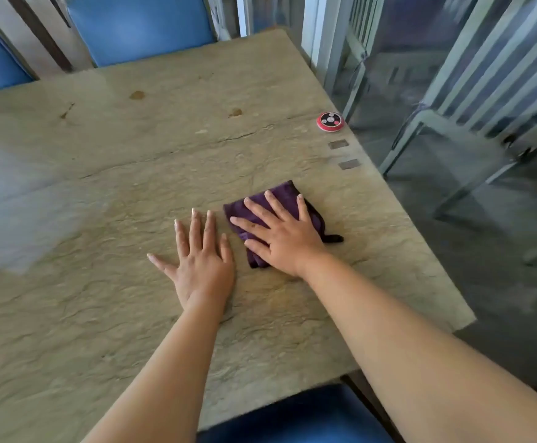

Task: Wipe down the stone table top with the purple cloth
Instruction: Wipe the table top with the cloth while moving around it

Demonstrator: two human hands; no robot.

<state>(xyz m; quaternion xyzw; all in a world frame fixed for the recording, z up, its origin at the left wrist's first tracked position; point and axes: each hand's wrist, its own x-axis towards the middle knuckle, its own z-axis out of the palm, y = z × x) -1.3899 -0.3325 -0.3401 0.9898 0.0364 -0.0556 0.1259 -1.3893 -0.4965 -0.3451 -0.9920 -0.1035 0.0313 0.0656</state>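
1. The rough, tan stone surface point(133, 187) fills most of the view. It has cracks and a few brown spots far from the person.
2. The folded purple cloth point(280, 199) lies flat on the surface, near the right edge.
3. The right hand point(280, 238) lies flat on top of the purple cloth. Its fingers are straight and spread wide, and they press the cloth down. They do not curl round it.
4. A dark corner of the cloth sticks out just beside the right wrist.
5. The left hand point(201, 260) lies flat on the bare stone, just beside the cloth on its left. Its fingers are straight, with the thumb stuck out to the side. It holds nothing.
6. The two hands are side by side and close, but they do not touch.
7. A small round red and black button device point(329, 122) sits on the surface close to the right edge, well apart from the cloth.
8. Two small grey rectangle patches point(343, 154) sit between the round device and the cloth, near the same edge.
9. Blue padded chairs point(139, 27) stand at the far side of the surface. Another blue seat shows at the near edge.
10. Pale metal chairs point(471, 100) stand on the grey floor to the right.
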